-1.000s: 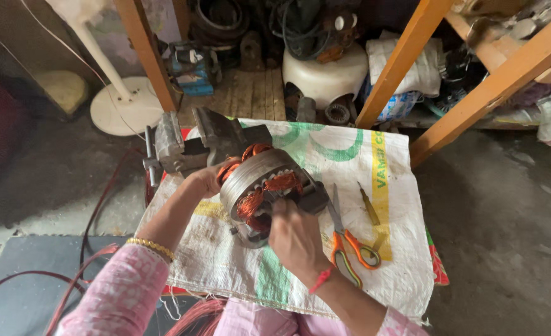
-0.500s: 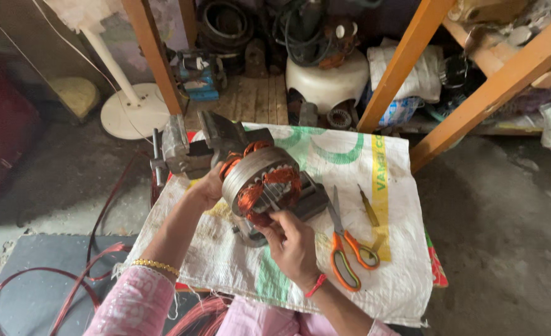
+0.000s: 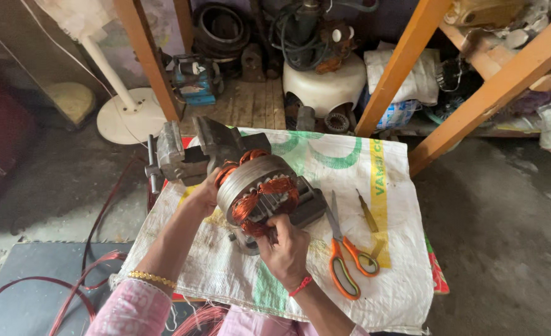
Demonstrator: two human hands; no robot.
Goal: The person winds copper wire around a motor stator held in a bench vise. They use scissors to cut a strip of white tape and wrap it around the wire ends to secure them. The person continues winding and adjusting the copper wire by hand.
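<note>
Over one white sack (image 3: 375, 186) — left hand (image 3: 205, 194) and right hand (image 3: 286, 249) grip one motor stator (image 3: 256, 190); one scissors (image 3: 344, 252) beside.

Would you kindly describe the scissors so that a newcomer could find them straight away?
Start at the white woven sack spread over the low table. Just right of the right hand and the copper-wound motor stator lie the scissors, blades pointing away. Their orange handles set them apart from the slim yellow-handled tool alongside.
</note>
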